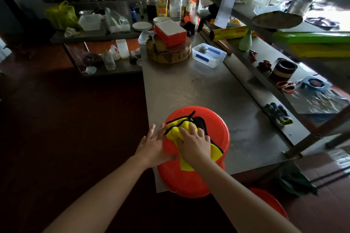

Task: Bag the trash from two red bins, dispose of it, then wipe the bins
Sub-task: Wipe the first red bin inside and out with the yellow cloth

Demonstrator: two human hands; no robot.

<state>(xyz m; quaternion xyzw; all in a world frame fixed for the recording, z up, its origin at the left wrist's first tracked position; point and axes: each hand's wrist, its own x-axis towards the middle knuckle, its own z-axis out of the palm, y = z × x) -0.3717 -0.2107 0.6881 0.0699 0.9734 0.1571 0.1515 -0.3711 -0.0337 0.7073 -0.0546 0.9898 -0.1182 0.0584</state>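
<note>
A red bin [214,119] stands upside down at the near end of the steel counter [189,89], its flat bottom facing up. A yellow cloth with black edging [173,132] lies bunched on that bottom. My right hand [195,142] presses down on the cloth with its fingers spread over it. Against the bin's left side, my left hand [151,147] rests flat with straight fingers. A second red bin [270,202] shows partly on the floor at the lower right, behind my right forearm.
Further along the counter are a round wooden chopping block [168,53] bearing a red box, and a clear plastic tub [208,55]. A lower shelf on the right holds gloves [278,113], scissors and a tin. Bottles stand at the back. Dark floor lies to the left.
</note>
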